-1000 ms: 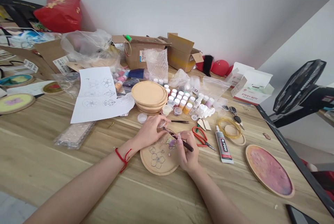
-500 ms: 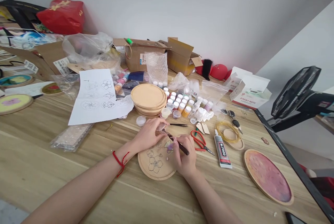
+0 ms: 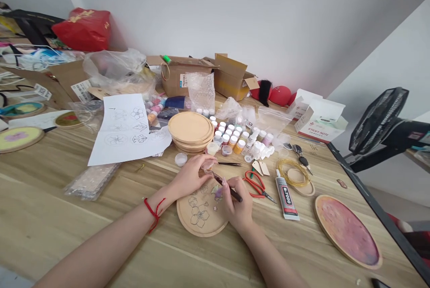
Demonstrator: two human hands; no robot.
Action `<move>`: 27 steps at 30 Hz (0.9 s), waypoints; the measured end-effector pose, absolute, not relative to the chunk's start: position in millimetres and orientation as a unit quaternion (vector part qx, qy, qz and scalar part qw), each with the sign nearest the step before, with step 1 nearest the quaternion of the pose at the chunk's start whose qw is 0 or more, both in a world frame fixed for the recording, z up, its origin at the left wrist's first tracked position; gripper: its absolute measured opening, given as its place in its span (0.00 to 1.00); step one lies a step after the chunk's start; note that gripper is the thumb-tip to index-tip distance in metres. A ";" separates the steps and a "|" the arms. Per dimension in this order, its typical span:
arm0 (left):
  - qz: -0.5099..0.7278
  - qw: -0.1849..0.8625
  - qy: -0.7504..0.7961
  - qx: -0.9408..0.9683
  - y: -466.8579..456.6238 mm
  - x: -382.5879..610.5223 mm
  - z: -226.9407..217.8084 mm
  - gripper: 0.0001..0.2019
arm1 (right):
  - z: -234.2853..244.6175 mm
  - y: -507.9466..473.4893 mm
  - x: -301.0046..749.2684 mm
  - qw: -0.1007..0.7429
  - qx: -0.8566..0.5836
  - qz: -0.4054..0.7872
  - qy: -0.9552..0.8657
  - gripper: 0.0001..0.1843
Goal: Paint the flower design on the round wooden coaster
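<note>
At the near left, a red cord bracelet [image 3: 153, 212] is being worn on the left wrist, and the left hand [image 3: 187, 176] is being held over the table [image 3: 50, 198], its fingertips pressed together in a pinch on a small translucent piece [image 3: 208, 165]. Just to the right, a slim dark-handled tool [image 3: 231, 189] is being pinched between the thumb and fingers of the right hand [image 3: 237, 203], with its thin tip being angled up and left toward the translucent piece. Below both hands, a round wooden disc [image 3: 201, 218] marked with inked flower outlines is being left lying flat on the table. Fine control would probably be helped by keeping both wrists braced against the table and by gripping the tool close to its tip. Further right, red-handled scissors [image 3: 255, 185], a B-7000 glue tube [image 3: 286, 198] and a pink-painted wooden disc [image 3: 347, 229] are being left lying. Whether the tool's tip is touching the translucent piece cannot be told, the tip is being partly hidden by the fingers, and part of the near disc is being covered by the right hand.
</note>
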State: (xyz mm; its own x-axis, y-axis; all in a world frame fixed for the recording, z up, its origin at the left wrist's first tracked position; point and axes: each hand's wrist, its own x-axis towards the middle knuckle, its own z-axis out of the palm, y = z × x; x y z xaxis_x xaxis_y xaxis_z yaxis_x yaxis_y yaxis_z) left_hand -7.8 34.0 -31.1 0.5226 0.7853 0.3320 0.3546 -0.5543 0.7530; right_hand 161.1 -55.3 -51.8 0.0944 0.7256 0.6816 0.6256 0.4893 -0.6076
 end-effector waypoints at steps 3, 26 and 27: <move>0.346 0.325 0.344 0.810 34.3 -8.2 -32.0 0.21 | -51.2 -54.4 161.9 0.548 -0.503 0.055 -0.666 0.09; 0.356 0.371 0.365 0.776 37.8 -8.0 -33.2 0.17 | -49.4 -51.8 164.5 0.529 -0.495 0.042 -0.688 0.07; 0.355 0.369 0.368 0.776 37.8 -8.1 -33.5 0.17 | -49.2 -51.7 164.6 0.529 -0.495 0.043 -0.688 0.07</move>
